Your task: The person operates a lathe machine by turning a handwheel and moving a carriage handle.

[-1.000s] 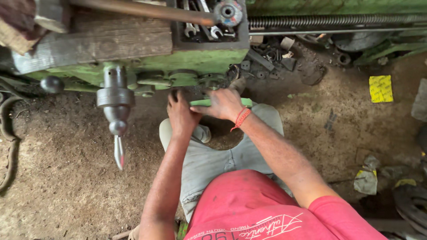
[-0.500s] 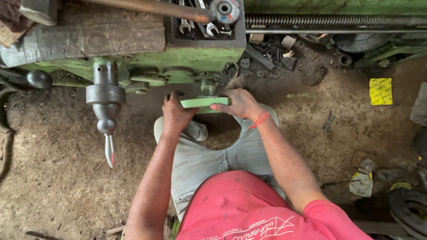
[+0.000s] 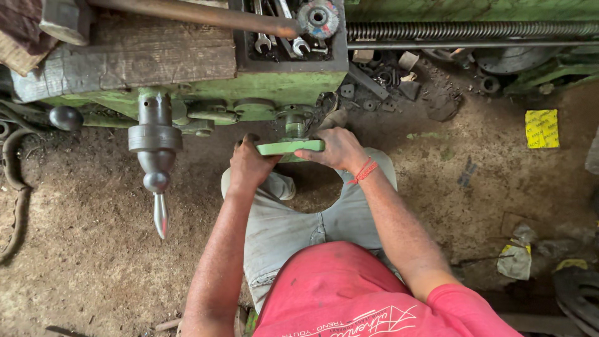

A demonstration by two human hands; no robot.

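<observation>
Both hands lower than before, left hand (image 3: pixel 249 167) and right hand (image 3: pixel 337 150) pinching green flat part (image 3: pixel 290 147), long axis left-right

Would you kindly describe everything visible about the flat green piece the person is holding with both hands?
The green piece is a flat, light green bar or plate with a rounded edge; it looks like painted metal, matching the green machine body above it. It lies roughly level, long side across the view, just below a round fitting on the machine's front. The left hand grips its left end and the right hand covers its right end, fingers across the top. Its underside and any attachment to the fitting are hidden.
</observation>
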